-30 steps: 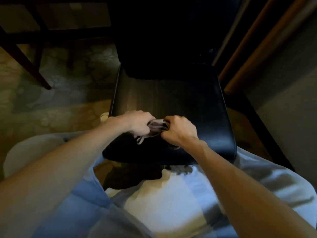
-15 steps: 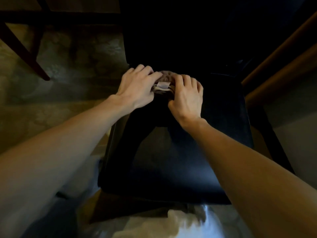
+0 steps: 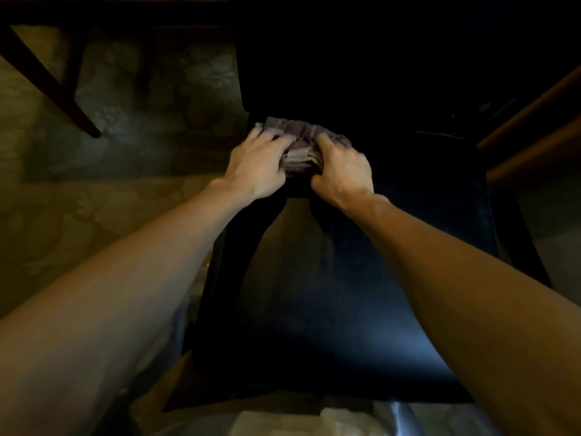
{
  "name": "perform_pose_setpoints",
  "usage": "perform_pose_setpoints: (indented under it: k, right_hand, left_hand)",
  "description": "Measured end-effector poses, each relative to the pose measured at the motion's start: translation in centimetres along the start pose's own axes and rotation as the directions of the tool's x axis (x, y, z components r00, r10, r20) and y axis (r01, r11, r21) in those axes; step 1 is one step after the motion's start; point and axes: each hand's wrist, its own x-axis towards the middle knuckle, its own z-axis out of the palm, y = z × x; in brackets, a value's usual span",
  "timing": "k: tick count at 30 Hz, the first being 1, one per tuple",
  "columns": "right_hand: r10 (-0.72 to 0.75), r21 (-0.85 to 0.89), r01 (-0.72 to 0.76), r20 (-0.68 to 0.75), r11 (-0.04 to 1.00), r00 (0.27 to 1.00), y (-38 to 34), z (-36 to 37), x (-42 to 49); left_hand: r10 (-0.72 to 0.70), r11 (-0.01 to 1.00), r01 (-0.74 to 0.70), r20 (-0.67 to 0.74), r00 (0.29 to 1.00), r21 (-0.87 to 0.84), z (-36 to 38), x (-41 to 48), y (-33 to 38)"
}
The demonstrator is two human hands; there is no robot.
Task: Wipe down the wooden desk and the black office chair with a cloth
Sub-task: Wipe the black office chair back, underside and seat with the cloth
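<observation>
The black office chair fills the middle of the view; its padded seat (image 3: 345, 294) shines faintly and its backrest (image 3: 345, 73) is almost lost in the dark. A bunched grey-purple cloth (image 3: 301, 133) with a pale label lies at the back left of the seat, against the backrest. My left hand (image 3: 257, 165) presses on the cloth's left side with its fingers laid over it. My right hand (image 3: 342, 171) grips the cloth's right side with curled fingers. Both forearms reach across the seat. The wooden desk is not clearly in view.
A dark wooden leg (image 3: 63, 89) slants down onto the patterned carpet (image 3: 125, 136) at the upper left. Brown wooden rails (image 3: 534, 121) run along the right side. My pale clothing (image 3: 314, 420) shows at the bottom edge.
Both hands have pushed the cloth from the seat's front edge to its back by the backrest, then a little to the left. The camera has leaned forward over the chair.
</observation>
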Motion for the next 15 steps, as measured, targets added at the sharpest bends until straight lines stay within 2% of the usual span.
perform_pose_setpoints:
  k: [4, 9, 15]
  right_hand:
    - [-0.03, 0.01, 0.029, 0.063, 1.0, 0.998, -1.2, -0.6, -6.0]
    - [-0.013, 0.014, 0.01, 0.169, 1.0, 0.986, -2.7, -1.0, -13.6]
    - [-0.017, 0.005, 0.016, 0.201, 1.0, 0.979, -4.1, -1.5, -20.2]
  left_hand:
    - [0.004, 1.0, -0.005, 0.042, 0.999, 0.017, 0.0, -6.2, 1.6]
    - [-0.06, 0.995, 0.054, 0.074, 0.995, 0.089, 0.9, -14.4, 4.0]
    - [-0.098, 0.989, 0.081, 0.135, 0.986, 0.127, 1.2, -21.3, 6.7]
